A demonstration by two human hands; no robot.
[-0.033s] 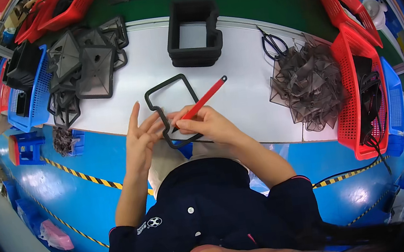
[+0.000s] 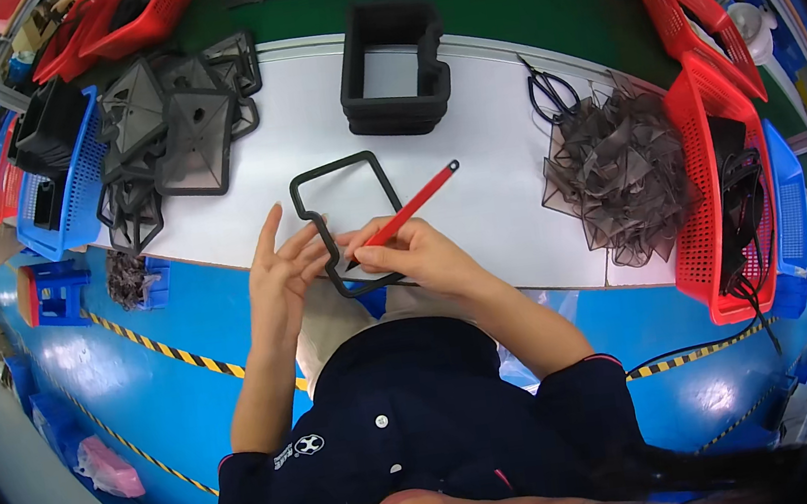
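Observation:
A thin black frame (image 2: 331,168), roughly square with a notch in its left side, is tilted over the near edge of the white table. The fingers of my left hand (image 2: 276,278) grip the frame's left side, with the index finger stretched away from it. In a pen-like hold, my right hand (image 2: 429,257) is closed on a slim red pen-like tool (image 2: 413,203). The tool's black end has a small hole and points up to the right. Its dark tip is down by the frame's lower left part. Beyond the frame stands a stack of black frames (image 2: 397,117).
Frames with grey mesh (image 2: 194,142) lie piled at left, beside a blue basket (image 2: 79,196). On the right are black-handled scissors (image 2: 533,75), a heap of grey mesh scraps (image 2: 616,175) and a red basket (image 2: 700,246) holding black parts. The table's near edge (image 2: 549,287) lies close to my body.
The view has shifted very slightly. Both hands, the frame and the red tool keep nearly the same positions.

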